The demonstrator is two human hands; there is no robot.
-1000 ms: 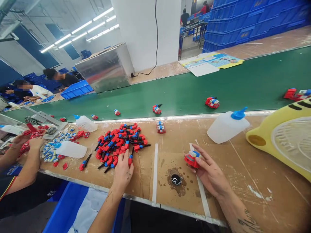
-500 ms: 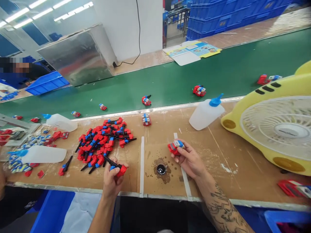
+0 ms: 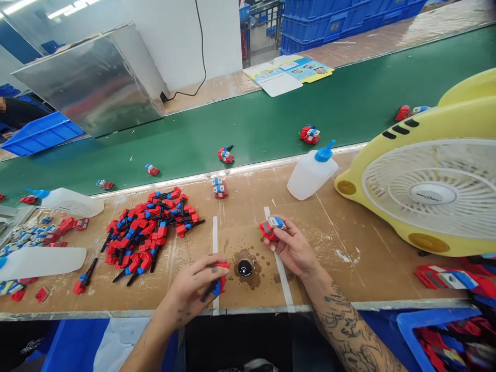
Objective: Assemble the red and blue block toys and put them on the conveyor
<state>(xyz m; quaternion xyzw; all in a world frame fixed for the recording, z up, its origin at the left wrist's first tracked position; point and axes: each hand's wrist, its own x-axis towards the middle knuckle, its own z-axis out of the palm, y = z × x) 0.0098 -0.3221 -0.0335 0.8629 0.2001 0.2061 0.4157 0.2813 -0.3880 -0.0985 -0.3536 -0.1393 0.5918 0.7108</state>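
Note:
My left hand (image 3: 188,287) is closed round a red and blue toy part with a black rod (image 3: 220,283), just left of a small round pool of dark liquid (image 3: 245,268). Its fingers partly cover the part. To the right of the pool, my right hand (image 3: 296,250) pinches a small red, white and blue toy vehicle (image 3: 271,227) above the table. Wet stains surround the pool, between two white tape strips. A pile of similar red parts with black rods (image 3: 143,232) lies left of my left hand. Another toy vehicle (image 3: 220,188) stands behind the pool.
A green conveyor belt (image 3: 263,124) carries several toy vehicles past the table. A white squeeze bottle (image 3: 310,175) and a yellow fan (image 3: 406,227) stand on the right. More bottles (image 3: 73,201) lie at left. A blue bin of parts (image 3: 406,330) is below the right edge.
My left hand has moved right toward the dark pool and turned palm-down, still holding its part. My right hand keeps the toy vehicle at nearly the same spot. The view has shifted right.

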